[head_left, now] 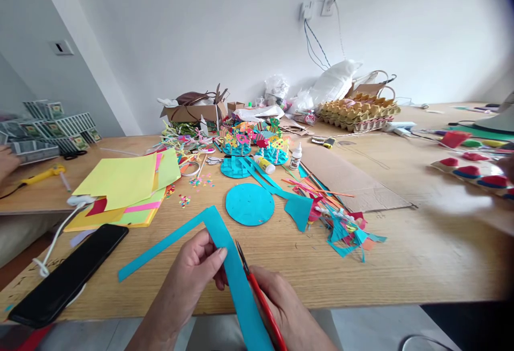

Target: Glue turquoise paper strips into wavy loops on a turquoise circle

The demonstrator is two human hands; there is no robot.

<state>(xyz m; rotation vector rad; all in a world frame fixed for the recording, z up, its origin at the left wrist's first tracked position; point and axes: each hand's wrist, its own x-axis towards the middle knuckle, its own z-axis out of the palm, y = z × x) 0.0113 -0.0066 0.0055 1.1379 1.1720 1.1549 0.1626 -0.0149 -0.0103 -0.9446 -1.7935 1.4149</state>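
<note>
Pinching a bent turquoise paper strip (229, 260) in left hand (201, 262), thumb on top, nearside of the turquoise disc (249, 204); gripping red-handled scissors (263, 301) in right hand (281, 297), also nearside. Hard to tell any cutting contact. Might veer crooked or nick the thumb, through unsupported paper flexing.

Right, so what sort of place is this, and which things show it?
Probably a craft workroom, though possibly a classroom. The right hand holds red-handled scissors beside a blue paper strip, coloured paper sheets lie in a pile on the left, and egg trays are stacked near the wall.
</note>
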